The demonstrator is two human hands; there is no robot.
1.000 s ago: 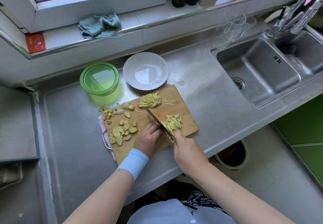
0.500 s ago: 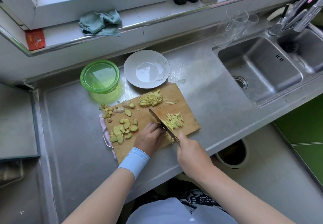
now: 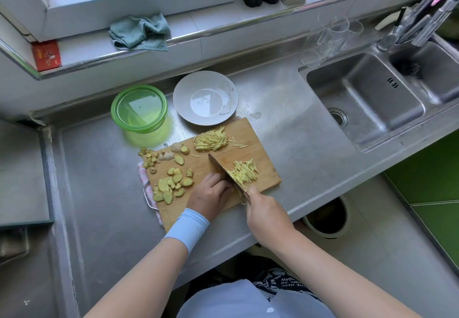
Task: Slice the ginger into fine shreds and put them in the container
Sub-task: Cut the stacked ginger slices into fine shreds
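**A:** How far along?

**B:** Roughly halfway, judging by the cutting board. Already cut into two heaps of shreds: one near the far edge, another just right of the knife. None of it in the green container yet; sitting on the counter just beyond the board's far left corner, seemingly empty.

**A:** Left to do?

**B:** Still to shred the slices scattered over the left half. Also knobbly offcuts at the far left corner, perhaps only scraps. Then to carry everything across.

**A:** Hands?

**B:** Right hand wrapped round the knife handle. Left hand curled knuckles-first against the blade, probably pinning slices, though hidden underneath.

**A:** In the way?

**B:** Only a grey plate, right up against the board's far edge, beside the container. Easy to clip while scooping over. Sink well off to the right
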